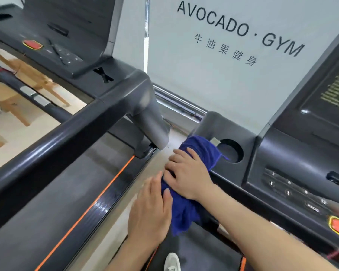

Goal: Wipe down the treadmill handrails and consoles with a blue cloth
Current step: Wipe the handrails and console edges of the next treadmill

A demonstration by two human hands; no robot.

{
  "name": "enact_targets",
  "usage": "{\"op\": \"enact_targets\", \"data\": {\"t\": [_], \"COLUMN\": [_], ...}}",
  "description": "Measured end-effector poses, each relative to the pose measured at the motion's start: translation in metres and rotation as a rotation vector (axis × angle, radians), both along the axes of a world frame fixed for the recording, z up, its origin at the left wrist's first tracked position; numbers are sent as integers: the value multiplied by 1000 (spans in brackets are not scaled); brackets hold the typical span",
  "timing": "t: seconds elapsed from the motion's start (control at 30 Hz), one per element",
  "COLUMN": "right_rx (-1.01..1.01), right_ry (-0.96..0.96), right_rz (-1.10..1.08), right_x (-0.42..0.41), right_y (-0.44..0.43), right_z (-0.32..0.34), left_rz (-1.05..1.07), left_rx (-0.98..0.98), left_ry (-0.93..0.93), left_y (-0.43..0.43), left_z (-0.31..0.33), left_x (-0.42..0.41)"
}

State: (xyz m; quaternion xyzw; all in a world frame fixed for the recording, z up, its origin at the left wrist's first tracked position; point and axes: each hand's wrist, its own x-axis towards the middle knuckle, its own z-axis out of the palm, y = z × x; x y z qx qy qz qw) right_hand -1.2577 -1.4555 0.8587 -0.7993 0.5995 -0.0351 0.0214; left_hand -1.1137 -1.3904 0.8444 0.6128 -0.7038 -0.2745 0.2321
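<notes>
pale wall panel (204,85) at back, black lettering (241,26) "avocado · gym", row of chinese characters beneath. bright vertical seam (146,42) at panel's left edge. dark sill rail (180,103) along panel base. light floor (10,132) at left; wooden furniture legs (25,69) standing on it. soft, even light.

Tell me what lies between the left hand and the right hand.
In the head view, a bunched dark blue towelling cloth lies between the left hand and the right hand; both hands touch it.
</notes>
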Motion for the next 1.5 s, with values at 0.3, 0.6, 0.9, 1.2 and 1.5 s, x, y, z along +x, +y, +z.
{"op": "enact_targets", "data": {"t": [0.3,0.6,0.9,1.2,1.5], "right_rx": [81,420,117,87,337], "right_ry": [15,-33,23,-424,-43], "right_rz": [-234,-516,-131,-239,-606], "right_x": [-89,-134,-83,-125,-184], "right_y": [-127,-214,-117,-74,-124], "right_z": [9,17,18,31,35], "left_rz": [-141,-59,52,-279,-568], "left_rx": [0,66,-66,-162,-171], "left_ry": [-183,-365,31,-207,-625], "left_y": [-42,-90,-90,-130,-219], "left_z": [6,6,9,22,28], "left_x": [-40,-85,-78,-133,-218]}}
